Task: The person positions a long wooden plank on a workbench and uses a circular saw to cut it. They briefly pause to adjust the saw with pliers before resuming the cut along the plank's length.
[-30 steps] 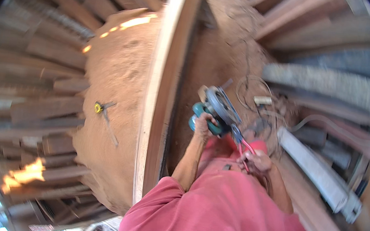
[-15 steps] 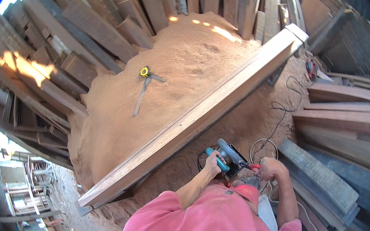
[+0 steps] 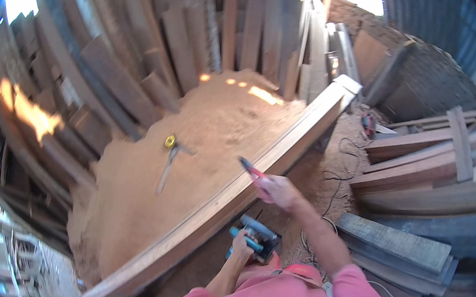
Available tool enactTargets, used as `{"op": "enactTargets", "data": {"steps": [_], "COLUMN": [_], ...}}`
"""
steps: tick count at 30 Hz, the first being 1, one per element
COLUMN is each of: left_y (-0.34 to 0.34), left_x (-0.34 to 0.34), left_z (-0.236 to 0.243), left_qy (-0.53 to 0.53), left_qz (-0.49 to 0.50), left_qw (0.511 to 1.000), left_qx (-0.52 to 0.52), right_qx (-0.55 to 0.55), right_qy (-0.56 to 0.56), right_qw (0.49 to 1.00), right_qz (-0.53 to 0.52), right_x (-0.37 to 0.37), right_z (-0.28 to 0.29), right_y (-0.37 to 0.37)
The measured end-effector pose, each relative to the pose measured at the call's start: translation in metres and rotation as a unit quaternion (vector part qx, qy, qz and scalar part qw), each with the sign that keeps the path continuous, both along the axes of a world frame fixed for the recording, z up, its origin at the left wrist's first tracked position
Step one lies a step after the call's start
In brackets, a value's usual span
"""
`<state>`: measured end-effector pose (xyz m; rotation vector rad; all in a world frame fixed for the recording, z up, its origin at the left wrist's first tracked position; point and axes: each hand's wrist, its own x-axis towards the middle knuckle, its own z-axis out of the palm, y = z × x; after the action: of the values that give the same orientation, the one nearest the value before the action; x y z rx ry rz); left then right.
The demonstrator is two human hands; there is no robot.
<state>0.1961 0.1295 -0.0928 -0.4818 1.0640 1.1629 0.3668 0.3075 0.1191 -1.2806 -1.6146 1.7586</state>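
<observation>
My left hand [image 3: 243, 243] grips the teal handle of a grey-and-teal power tool [image 3: 266, 230], held close to my body on the near side of a long timber beam [image 3: 186, 232]. My right hand [image 3: 277, 192] is closed round red-handled pliers [image 3: 253, 168], stretched out over the beam. The pliers' dark jaws point toward the far left, above the sawdust. Motion blurs this hand slightly. The beam runs diagonally from the near left to the far right.
A yellow tape measure [image 3: 170, 141] and a try square [image 3: 170, 164] lie on the sawdust [image 3: 135, 213] beyond the beam. Planks [image 3: 393, 242] are stacked at right. A dark cord [image 3: 339, 173] trails along the ground. Many boards [image 3: 121, 86] lean at the back.
My right hand has carried the pliers from beside the power tool up and left, over the beam. The left hand still holds the tool. The view has tilted up.
</observation>
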Motion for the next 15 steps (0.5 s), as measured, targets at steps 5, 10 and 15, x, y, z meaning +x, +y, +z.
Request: {"op": "enactTargets", "data": {"steps": [5,10,15], "left_y": [-0.002,0.001,0.010], "left_x": [0.014,0.056,0.127], "left_z": [0.022,0.027,0.083], "left_qy": [0.009,0.024,0.075], "left_qz": [-0.055,-0.187,-0.301], "left_qw": [0.997,0.976,0.945], "left_qx": [-0.045,0.107,0.098], "right_qx": [0.210,0.093,0.002], "right_qy": [-0.007,-0.209,-0.187], "right_qw": [0.975,0.972,0.978], "right_qz": [-0.066,0.051,-0.094], "right_x": [-0.053,0.010,0.054], "right_z": [0.004,-0.071,-0.116], "right_y": [-0.031,-0.111,-0.157]}}
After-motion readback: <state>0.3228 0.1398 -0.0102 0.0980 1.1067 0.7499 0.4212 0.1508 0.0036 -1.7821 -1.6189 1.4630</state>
